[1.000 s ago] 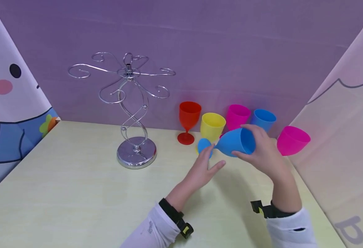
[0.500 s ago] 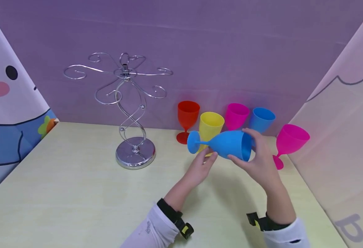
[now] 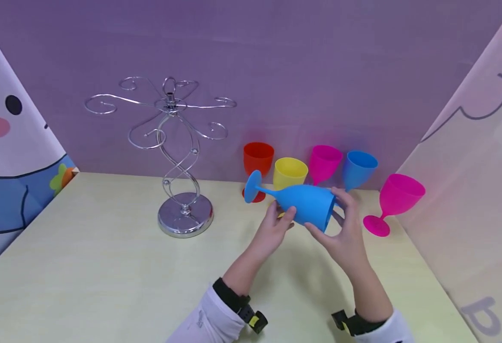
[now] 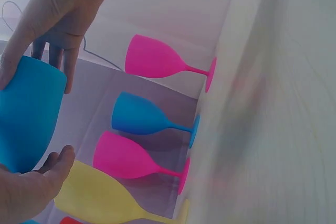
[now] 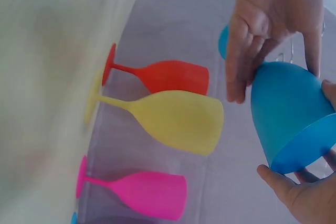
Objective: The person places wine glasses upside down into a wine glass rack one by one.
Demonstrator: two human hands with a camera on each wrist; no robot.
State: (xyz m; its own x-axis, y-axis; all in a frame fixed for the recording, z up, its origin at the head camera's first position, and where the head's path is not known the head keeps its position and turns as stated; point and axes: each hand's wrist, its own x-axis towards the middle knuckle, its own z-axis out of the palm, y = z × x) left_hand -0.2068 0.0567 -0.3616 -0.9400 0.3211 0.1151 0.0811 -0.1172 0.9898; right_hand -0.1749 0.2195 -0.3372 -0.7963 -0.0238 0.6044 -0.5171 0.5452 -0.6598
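Observation:
A blue plastic goblet (image 3: 306, 202) is held on its side above the table, its foot to the left and its mouth to the right. My left hand (image 3: 270, 231) supports the lower bowl near the stem, thumb on the near side and fingers beneath. At the rim, my right hand (image 3: 347, 238) holds the goblet between thumb and fingers. In the right wrist view the open mouth of the blue goblet (image 5: 286, 106) faces the camera's lower right, with the left hand (image 5: 275, 19) at its other end. Part of the right fingers is hidden behind the rim.
A chrome stand (image 3: 185, 214) with curled arms stands at left. Along the back wall are a red goblet (image 3: 258, 157), a yellow goblet (image 3: 290, 172), a pink goblet (image 3: 325, 162) and another blue goblet (image 3: 359, 167). A second pink goblet (image 3: 398, 195) stands by the right wall.
The blue goblet has shifted left and turned, its foot rising and its mouth swinging away from view. The left hand has come onto the bowl. My right hand has moved left with the rim.

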